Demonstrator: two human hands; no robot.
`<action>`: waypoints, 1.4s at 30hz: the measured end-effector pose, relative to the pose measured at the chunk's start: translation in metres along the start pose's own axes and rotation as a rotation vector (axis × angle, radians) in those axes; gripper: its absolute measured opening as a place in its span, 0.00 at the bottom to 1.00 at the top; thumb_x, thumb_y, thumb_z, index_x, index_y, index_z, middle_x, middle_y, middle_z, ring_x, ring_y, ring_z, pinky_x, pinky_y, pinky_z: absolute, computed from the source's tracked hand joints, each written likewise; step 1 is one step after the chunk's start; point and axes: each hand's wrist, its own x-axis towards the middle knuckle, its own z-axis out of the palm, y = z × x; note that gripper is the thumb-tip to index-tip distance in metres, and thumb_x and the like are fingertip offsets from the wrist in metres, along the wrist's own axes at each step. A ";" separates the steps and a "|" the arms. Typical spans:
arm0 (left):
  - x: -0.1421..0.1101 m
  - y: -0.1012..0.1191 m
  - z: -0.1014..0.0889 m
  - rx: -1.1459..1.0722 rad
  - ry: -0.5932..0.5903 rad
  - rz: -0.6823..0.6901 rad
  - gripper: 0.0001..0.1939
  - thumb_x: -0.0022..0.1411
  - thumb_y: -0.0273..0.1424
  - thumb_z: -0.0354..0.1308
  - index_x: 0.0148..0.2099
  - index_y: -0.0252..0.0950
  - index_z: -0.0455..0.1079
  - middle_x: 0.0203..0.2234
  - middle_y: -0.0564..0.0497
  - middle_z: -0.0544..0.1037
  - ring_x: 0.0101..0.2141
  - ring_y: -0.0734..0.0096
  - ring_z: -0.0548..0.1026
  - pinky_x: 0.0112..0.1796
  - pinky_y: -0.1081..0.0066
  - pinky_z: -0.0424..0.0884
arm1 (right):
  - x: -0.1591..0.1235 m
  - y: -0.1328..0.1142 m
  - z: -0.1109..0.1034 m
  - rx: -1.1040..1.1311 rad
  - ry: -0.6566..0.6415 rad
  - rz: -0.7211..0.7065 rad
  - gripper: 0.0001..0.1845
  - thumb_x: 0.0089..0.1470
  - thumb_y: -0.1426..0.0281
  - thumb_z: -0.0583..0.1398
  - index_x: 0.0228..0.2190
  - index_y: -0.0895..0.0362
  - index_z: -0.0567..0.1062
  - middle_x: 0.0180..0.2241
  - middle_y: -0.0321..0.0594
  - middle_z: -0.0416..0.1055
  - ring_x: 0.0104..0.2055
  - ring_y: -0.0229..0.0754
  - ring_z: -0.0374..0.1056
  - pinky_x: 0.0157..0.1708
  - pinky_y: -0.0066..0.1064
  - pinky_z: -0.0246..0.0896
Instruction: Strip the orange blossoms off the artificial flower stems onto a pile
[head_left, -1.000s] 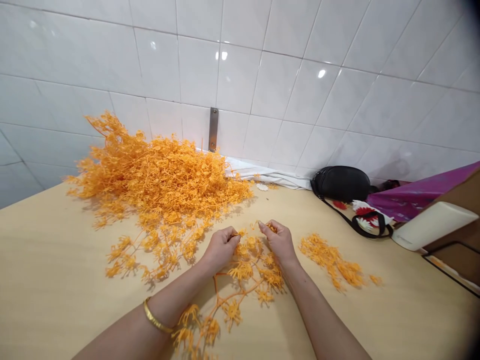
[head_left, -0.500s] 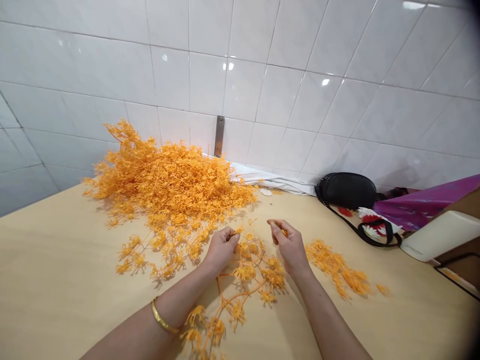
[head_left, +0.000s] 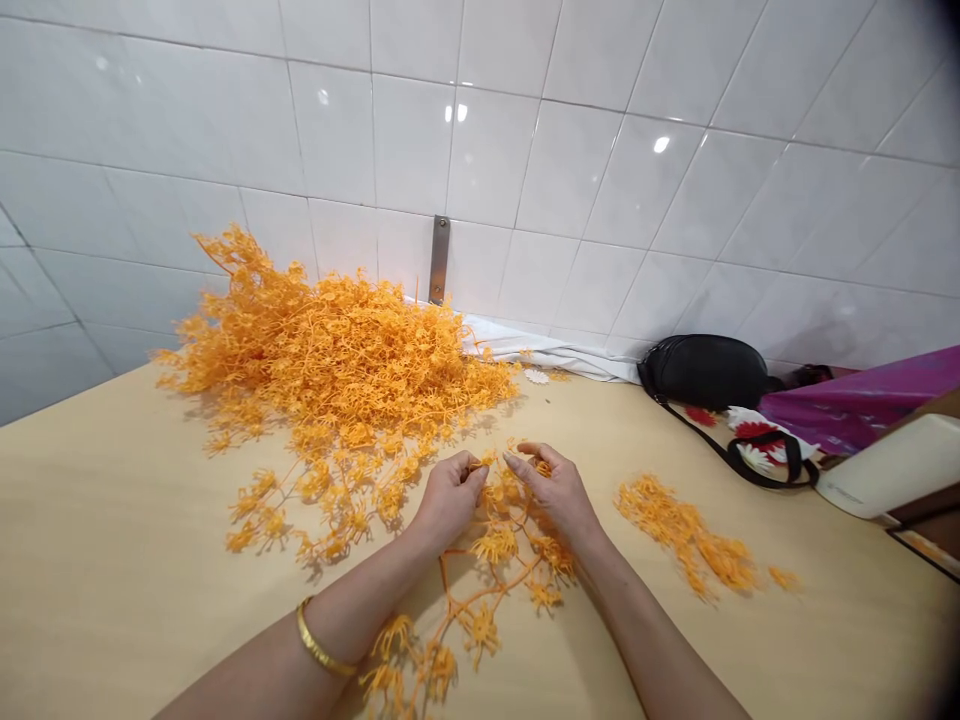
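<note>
An orange plastic flower branch (head_left: pixel 495 590) with forked stems and spidery flower heads lies on the table between my forearms. My left hand (head_left: pixel 450 500) pinches its upper end between thumb and bent fingers. Just right of that grip is my right hand (head_left: pixel 559 495), thumb and forefinger spread apart near the branch tip. Orange flower pieces (head_left: pixel 541 467) show inside its curled fingers; how many is hidden. To the right lies a small heap of loose orange flower heads (head_left: pixel 682 530). A large pile of similar branches (head_left: pixel 352 350) rises at the back left.
Behind the table (head_left: pixel 135 520) stands a tiled wall with a metal bracket (head_left: pixel 439 260). A white cloth (head_left: pixel 555 352) runs along the back edge. At the right are a black bag (head_left: pixel 705 370) with a strap, red and white flowers (head_left: pixel 757 445), purple material (head_left: pixel 862 395) and a cream-coloured object (head_left: pixel 885 465).
My right hand has moved left toward my left hand, and its thumb and forefinger have parted. My left hand keeps its pinch on the branch. The view has shifted slightly.
</note>
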 end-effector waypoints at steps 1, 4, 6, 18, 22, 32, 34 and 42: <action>0.000 0.000 0.000 -0.005 0.007 -0.008 0.12 0.48 0.34 0.50 0.19 0.35 0.54 0.11 0.59 0.56 0.15 0.82 0.54 0.19 0.78 0.51 | 0.000 0.001 -0.001 0.016 0.047 0.024 0.24 0.39 0.54 0.59 0.34 0.59 0.70 0.23 0.35 0.65 0.23 0.37 0.59 0.23 0.26 0.54; 0.000 0.002 -0.001 -0.021 0.026 -0.026 0.12 0.49 0.35 0.51 0.19 0.35 0.54 0.11 0.59 0.57 0.15 0.82 0.54 0.19 0.78 0.51 | 0.000 0.000 -0.001 0.070 0.199 0.043 0.22 0.39 0.53 0.59 0.30 0.58 0.69 0.22 0.33 0.62 0.21 0.34 0.57 0.22 0.25 0.52; 0.000 0.002 -0.002 -0.024 0.033 -0.033 0.13 0.49 0.35 0.50 0.19 0.35 0.54 0.11 0.59 0.57 0.15 0.82 0.54 0.19 0.78 0.51 | -0.002 -0.002 -0.001 0.104 0.209 0.037 0.19 0.40 0.54 0.58 0.24 0.58 0.67 0.20 0.32 0.60 0.20 0.33 0.54 0.21 0.24 0.50; 0.001 -0.009 0.000 0.022 -0.130 0.027 0.10 0.49 0.31 0.50 0.19 0.35 0.54 0.11 0.60 0.54 0.15 0.83 0.52 0.18 0.78 0.49 | -0.006 -0.006 0.006 -0.095 0.153 -0.073 0.17 0.47 0.59 0.54 0.16 0.57 0.63 0.15 0.31 0.57 0.19 0.33 0.52 0.20 0.25 0.47; 0.002 -0.010 0.000 0.022 -0.157 0.030 0.10 0.49 0.30 0.50 0.20 0.35 0.54 0.12 0.60 0.54 0.15 0.83 0.51 0.18 0.79 0.49 | 0.002 0.000 -0.002 -0.306 0.304 -0.131 0.16 0.48 0.60 0.52 0.17 0.56 0.61 0.16 0.33 0.61 0.20 0.35 0.54 0.22 0.26 0.48; 0.001 -0.009 -0.001 0.063 -0.160 -0.051 0.10 0.48 0.30 0.51 0.20 0.34 0.55 0.11 0.60 0.55 0.14 0.84 0.53 0.17 0.79 0.50 | -0.001 -0.007 -0.031 -0.110 0.256 -0.163 0.16 0.50 0.64 0.50 0.41 0.56 0.64 0.24 0.36 0.67 0.25 0.37 0.64 0.25 0.27 0.56; 0.000 -0.009 0.000 0.027 -0.164 -0.073 0.10 0.48 0.31 0.52 0.20 0.34 0.55 0.11 0.60 0.56 0.14 0.84 0.54 0.16 0.80 0.51 | -0.009 -0.023 -0.018 -0.162 0.043 -0.256 0.17 0.51 0.64 0.50 0.42 0.56 0.66 0.24 0.36 0.68 0.25 0.37 0.63 0.27 0.27 0.56; -0.001 -0.001 -0.012 -0.185 -0.367 -0.149 0.12 0.41 0.34 0.60 0.26 0.32 0.64 0.14 0.57 0.63 0.14 0.85 0.57 0.16 0.80 0.52 | -0.011 -0.014 0.000 -0.283 -0.138 -0.292 0.12 0.48 0.65 0.53 0.21 0.56 0.72 0.23 0.37 0.69 0.27 0.38 0.63 0.28 0.27 0.54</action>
